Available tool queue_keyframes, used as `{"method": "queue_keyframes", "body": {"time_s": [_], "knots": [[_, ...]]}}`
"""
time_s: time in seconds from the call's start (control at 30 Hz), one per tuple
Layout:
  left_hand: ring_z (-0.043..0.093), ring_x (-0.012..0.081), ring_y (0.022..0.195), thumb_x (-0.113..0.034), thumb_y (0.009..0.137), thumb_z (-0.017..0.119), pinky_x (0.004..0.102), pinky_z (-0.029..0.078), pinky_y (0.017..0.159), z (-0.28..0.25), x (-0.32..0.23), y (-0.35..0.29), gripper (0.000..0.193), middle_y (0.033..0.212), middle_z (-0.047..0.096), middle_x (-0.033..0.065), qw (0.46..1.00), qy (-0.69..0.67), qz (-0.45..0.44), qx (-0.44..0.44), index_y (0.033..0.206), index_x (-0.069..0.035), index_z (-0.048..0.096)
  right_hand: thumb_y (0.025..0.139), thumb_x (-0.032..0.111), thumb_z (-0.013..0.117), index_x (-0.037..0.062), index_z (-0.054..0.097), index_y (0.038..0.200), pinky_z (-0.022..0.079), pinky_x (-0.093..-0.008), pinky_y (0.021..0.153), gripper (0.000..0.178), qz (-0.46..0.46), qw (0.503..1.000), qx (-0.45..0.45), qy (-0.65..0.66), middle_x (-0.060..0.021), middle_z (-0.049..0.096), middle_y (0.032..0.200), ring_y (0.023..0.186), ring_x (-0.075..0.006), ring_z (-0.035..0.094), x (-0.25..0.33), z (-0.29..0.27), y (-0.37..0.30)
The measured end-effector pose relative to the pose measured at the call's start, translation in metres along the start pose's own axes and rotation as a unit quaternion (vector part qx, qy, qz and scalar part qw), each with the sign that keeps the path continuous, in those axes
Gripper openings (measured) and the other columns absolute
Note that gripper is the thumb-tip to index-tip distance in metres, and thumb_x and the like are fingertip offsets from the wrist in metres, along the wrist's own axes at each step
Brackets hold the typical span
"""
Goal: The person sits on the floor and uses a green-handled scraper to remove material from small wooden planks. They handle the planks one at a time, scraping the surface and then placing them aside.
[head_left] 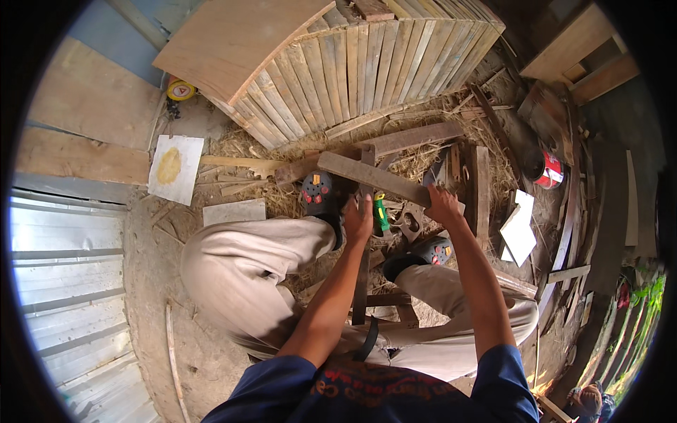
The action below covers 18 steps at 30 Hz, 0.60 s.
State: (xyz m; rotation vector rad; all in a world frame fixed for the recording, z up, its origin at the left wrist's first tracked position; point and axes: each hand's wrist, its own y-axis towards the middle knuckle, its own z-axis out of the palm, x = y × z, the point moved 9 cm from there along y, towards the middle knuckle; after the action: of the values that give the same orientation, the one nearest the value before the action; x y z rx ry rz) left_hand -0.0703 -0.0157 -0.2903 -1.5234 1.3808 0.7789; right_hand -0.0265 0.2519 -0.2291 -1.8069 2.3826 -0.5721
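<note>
A brown wooden board (377, 176) slants across the space between my feet, its left end farther off. Near its right end, my right hand (444, 206) is closed on it. My left hand (357, 218) is wrapped round a narrow dark wooden strip (362, 278), which runs lengthwise beneath the board and crosses it. Some of the left fingers are hidden behind the strip. Between my hands lies a green and yellow tool handle (381, 213). Beside it sits a brown, handle-shaped piece with a hole (410, 222).
A stack of upright wooden slats (352, 70) stands ahead, partly under a plywood sheet (240, 42). Straw and wood scraps litter the dirt floor (159, 261). A red and white can (549, 170) and white sheet pieces (518, 227) lie right. Corrugated metal (67, 275) borders the left.
</note>
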Motion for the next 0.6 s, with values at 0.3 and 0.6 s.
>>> {"method": "queue_keyframes", "body": {"time_s": [0.3,0.6], "knots": [[0.049,0.0289,0.13,-0.059,0.086,0.068,0.0389,0.038,0.105,0.008,-0.011,0.079,0.082,0.14,0.052,0.0206,0.961,-0.206,-0.179,0.051,0.138,0.003,0.05,0.083,0.011,0.066,0.0064,0.046,0.14,0.033,-0.0534,0.108,0.061,0.072,0.989,-0.019,-0.127,-0.0197,0.054,0.133,0.13,-0.0338,0.049,-0.004,-0.025,0.068],[0.055,0.0136,0.088,-0.04,0.086,0.078,0.0312,0.045,0.084,0.022,0.002,0.085,0.044,0.093,0.062,0.003,0.954,-0.255,-0.154,-0.022,0.101,-0.002,0.064,0.08,0.01,0.068,0.0019,0.052,0.121,0.044,-0.0517,0.092,0.045,-0.081,0.955,-0.251,0.135,-0.0224,0.055,0.122,0.113,-0.0393,0.055,0.059,0.004,-0.016]]}}
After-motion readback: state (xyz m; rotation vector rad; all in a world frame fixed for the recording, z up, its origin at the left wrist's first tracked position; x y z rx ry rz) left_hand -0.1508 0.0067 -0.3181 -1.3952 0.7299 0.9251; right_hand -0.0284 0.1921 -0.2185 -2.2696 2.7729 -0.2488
